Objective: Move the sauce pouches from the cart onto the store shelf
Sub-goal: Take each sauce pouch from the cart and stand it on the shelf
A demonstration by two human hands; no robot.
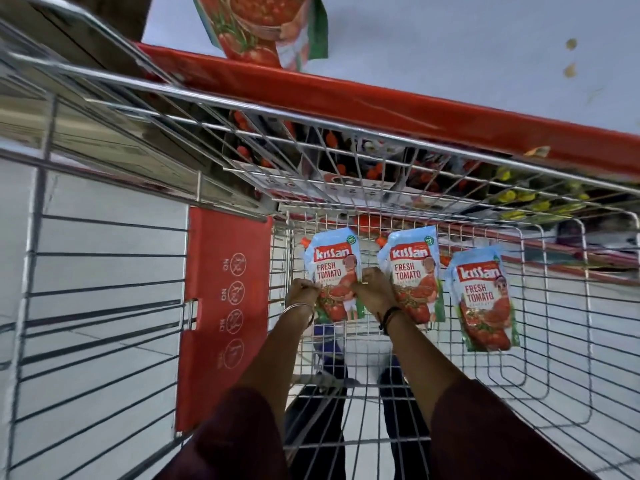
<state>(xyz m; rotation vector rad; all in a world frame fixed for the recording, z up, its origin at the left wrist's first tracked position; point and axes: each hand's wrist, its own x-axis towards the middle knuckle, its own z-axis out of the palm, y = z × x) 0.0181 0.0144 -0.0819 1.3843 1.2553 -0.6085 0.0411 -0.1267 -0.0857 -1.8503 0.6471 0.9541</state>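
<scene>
Both hands gripping one pouch, cart holding three

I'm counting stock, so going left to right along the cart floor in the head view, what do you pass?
Red flap → left hand → first pouch → right hand → second pouch → third pouch.

Silver wire shopping cart: bright polished metal, smooth. Red plastic child-seat flap at 9 o'clock: matt, white printed symbols. Three blue-and-red sauce pouches at centre: glossy flexible film. Red shelf edge at 12 o'clock: smooth, semi-gloss. Maroon cloth sleeves: matt.
</scene>
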